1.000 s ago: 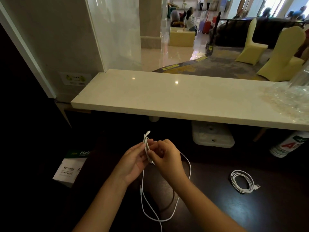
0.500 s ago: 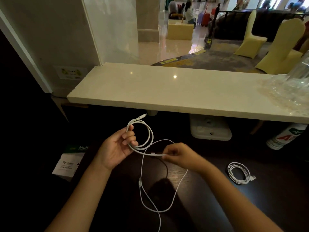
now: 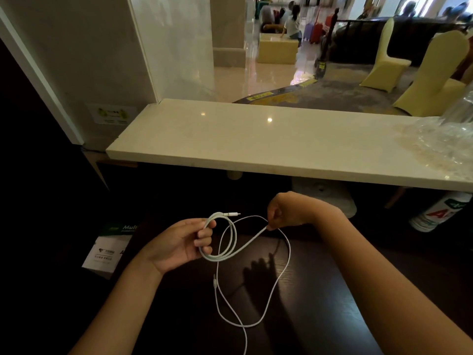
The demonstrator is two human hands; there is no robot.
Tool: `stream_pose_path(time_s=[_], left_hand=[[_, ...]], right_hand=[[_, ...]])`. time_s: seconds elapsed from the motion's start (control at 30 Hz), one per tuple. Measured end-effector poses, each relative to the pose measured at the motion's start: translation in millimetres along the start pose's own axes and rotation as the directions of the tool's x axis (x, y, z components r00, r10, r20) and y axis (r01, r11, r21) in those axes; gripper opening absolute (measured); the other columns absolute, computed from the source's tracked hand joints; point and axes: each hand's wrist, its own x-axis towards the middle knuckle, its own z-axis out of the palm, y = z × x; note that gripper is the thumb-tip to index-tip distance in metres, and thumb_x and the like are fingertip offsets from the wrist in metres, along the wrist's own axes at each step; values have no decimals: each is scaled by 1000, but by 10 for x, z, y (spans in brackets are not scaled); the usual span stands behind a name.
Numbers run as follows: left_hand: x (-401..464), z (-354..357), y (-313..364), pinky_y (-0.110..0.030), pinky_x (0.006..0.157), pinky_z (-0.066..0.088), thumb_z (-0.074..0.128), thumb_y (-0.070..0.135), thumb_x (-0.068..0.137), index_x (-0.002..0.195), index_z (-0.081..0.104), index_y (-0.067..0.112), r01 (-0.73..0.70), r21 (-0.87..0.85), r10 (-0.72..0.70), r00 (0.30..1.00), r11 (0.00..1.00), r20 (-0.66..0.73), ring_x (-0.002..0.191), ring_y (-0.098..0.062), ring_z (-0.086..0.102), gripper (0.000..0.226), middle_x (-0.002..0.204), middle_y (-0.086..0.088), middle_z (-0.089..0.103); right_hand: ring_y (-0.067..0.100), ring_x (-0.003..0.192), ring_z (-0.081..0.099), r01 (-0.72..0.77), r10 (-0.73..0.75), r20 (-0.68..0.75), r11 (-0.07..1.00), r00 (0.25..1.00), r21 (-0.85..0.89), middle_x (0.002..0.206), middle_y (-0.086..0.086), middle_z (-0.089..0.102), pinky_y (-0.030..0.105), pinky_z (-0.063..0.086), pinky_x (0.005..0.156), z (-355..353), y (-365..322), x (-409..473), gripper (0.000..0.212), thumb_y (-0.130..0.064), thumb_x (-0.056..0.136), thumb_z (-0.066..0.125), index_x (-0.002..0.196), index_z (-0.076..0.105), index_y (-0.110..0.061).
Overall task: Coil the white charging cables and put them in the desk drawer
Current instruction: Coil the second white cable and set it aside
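Observation:
A white charging cable is partly coiled above the dark wooden desk. My left hand holds the coil, its fingers curled through the loops, and the plug end sticks out at the top of the coil. My right hand pinches the cable's loose run to the right of the coil and a little higher. The rest of the cable hangs in a wide loop onto the desk and runs off the bottom edge. The second coiled cable seen before is hidden behind my right forearm. No drawer is visible.
A cream stone counter overhangs the back of the desk, with crumpled clear plastic at its right end. A white paper package lies at the left, a white device sits under the counter, and a rolled white pack lies far right.
My right hand has moved up and right, drawing the loose cable out from the coil. My left hand has kept hold of the coil, which has turned to lie flatter.

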Motion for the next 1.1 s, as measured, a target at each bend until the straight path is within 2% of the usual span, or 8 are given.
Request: stream_pose_path(time_s=[0.07,0.23,0.4,0.63,0.8,0.93,1.0,1.1], left_hand=[[2,23,-19,-24,52,46,59,15,81,90,58,4,37,43,-36,999,998,-18,46,-6,42,14,57,3,46],[106,197,-146,-22,49,45,41,8,92,87,60,3,137,76,-128,986,988,-111,47,-7,50,20,65,-3,61],[175,243,-230,-21,48,47,41,8,93,93,62,1,81,-1,-79,969,997,-233,58,-12,66,22,79,-11,74],[254,288,-325,-19,55,51,38,10,94,107,63,4,-8,-4,7,962,1000,-274,78,-10,71,28,93,-5,73],[257,296,-440,-24,60,36,35,9,95,98,65,6,-45,-16,37,938,999,-344,73,-8,70,29,85,0,75],[278,249,-463,-25,67,42,39,10,94,90,66,6,-134,-89,87,908,987,-410,80,-12,67,27,84,-3,75],[282,274,-438,-23,63,49,39,9,94,93,65,4,-158,-99,108,916,982,-386,77,-13,68,26,78,-4,75],[269,298,-418,-20,52,52,37,8,94,96,62,3,-153,-86,120,943,984,-310,64,-11,69,26,72,-5,73]], right_hand=[[24,88,63,-56,56,6,995,998,-79,91,6,69,35,51,75,38,-68,29,26,-38,77,70,86,69,-14],[33,95,63,-171,72,-352,950,933,-260,99,11,67,34,43,70,200,-451,60,37,-43,81,63,99,62,-11],[37,93,61,-178,237,-434,969,869,173,95,19,67,34,41,67,456,-632,126,25,-26,90,52,85,60,-3],[34,90,63,-62,291,-231,734,928,676,93,24,68,44,52,81,717,-757,179,27,-1,84,41,92,66,4],[9,43,45,26,505,-20,-5,863,1000,60,10,46,15,38,37,761,-657,176,31,11,85,36,71,59,-2],[2,34,47,151,494,-28,-211,869,966,60,7,48,12,44,39,714,-733,86,26,10,88,38,78,60,1],[3,39,52,161,422,-83,-152,903,975,64,9,53,13,48,43,708,-771,53,21,7,89,42,85,62,0],[0,45,58,138,259,-214,283,942,949,66,3,63,11,46,47,724,-807,41,16,-2,88,54,96,67,-1]])
